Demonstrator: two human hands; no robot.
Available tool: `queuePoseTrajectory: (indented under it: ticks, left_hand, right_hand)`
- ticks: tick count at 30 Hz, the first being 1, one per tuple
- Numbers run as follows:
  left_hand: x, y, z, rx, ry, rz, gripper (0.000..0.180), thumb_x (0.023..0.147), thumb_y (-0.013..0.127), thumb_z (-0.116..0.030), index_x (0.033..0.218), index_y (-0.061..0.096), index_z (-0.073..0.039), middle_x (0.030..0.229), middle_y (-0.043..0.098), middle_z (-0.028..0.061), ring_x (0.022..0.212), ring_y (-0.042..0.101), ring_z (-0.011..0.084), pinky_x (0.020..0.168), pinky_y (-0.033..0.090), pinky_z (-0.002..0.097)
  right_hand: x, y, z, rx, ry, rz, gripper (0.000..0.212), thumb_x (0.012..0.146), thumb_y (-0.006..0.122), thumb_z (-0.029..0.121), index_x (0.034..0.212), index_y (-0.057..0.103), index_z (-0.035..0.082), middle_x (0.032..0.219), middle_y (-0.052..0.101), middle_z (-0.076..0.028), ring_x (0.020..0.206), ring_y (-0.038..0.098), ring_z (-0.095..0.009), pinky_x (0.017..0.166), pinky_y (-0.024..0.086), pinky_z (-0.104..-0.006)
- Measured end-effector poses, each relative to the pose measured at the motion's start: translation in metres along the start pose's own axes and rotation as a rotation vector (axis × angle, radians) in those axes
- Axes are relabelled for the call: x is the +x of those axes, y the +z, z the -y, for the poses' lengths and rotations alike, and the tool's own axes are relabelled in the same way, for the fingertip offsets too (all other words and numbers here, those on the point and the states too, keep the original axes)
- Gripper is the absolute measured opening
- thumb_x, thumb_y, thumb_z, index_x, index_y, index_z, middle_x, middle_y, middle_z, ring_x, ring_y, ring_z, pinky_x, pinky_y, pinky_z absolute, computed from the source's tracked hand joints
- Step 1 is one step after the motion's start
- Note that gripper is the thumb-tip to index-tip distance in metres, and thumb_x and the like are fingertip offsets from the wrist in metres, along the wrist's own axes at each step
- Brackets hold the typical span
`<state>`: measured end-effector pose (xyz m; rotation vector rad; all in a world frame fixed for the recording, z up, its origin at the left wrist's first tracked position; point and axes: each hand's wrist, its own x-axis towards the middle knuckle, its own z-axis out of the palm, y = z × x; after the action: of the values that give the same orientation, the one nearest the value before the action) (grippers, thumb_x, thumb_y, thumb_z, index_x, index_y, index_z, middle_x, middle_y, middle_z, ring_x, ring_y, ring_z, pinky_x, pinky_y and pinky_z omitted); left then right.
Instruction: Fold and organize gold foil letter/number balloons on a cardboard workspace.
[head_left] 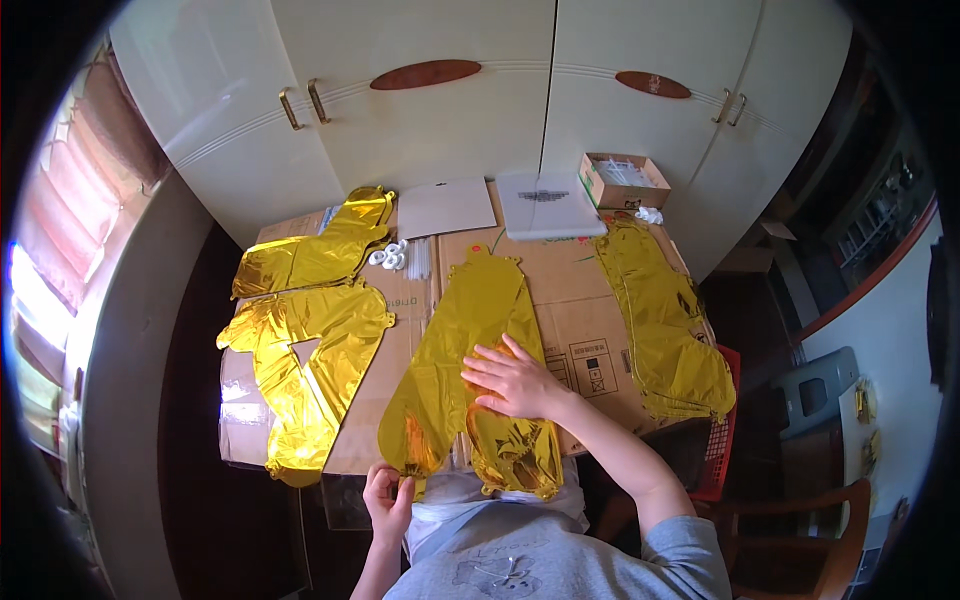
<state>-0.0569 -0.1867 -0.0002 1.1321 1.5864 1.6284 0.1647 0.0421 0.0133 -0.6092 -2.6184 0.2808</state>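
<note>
Right hand (515,385) of the seated person, palm down, fingers spread, laid on the right limb of a flat gold foil balloon (470,310). Left hand (388,497), thumb and forefinger pinching the lower tip of the left limb at the table edge. The balloon lies uninflated and forked toward the person, mid-table, on flattened cardboard (575,290). To its left, two more gold foil pieces (330,345), one above the other; to its right, a boot-shaped gold foil balloon (655,320). Beyond the central balloon, small white rolls (392,256) beside pale straws (420,258); farther back, a grey sheet (447,208), a translucent plastic packet (550,210) and an open carton (603,192) of white sticks. Behind all, cream cabinet doors (420,130).
</note>
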Motion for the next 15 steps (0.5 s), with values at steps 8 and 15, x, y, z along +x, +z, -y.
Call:
queuePoseTrajectory:
  ticks: [8,15]
  left_hand:
    - [0.025,0.054,-0.054,0.346,0.428,0.358,0.015,0.07,0.071,-0.004,0.08,0.06,-0.003,0.13,0.053,0.024,0.122,0.052,0.0414,0.1,0.042,0.0474]
    - [0.044,0.108,-0.047,0.512,0.623,0.72,0.015,0.076,0.069,-0.014,0.078,0.059,-0.004,0.13,0.056,0.0198,0.127,0.049,0.0371,0.107,0.035,0.0524]
  right_hand:
    - [-0.018,-0.011,-0.012,0.102,0.064,-0.265,0.033,0.091,0.063,0.028,0.118,0.064,0.008,0.113,0.068,-0.009,0.109,0.062,-0.024,0.093,0.048,-0.0403]
    - [-0.021,-0.008,-0.015,0.997,0.647,-0.126,0.038,0.092,0.066,0.03,0.115,0.051,0.003,0.085,0.067,-0.009,0.073,0.063,-0.015,0.066,0.049,-0.0293]
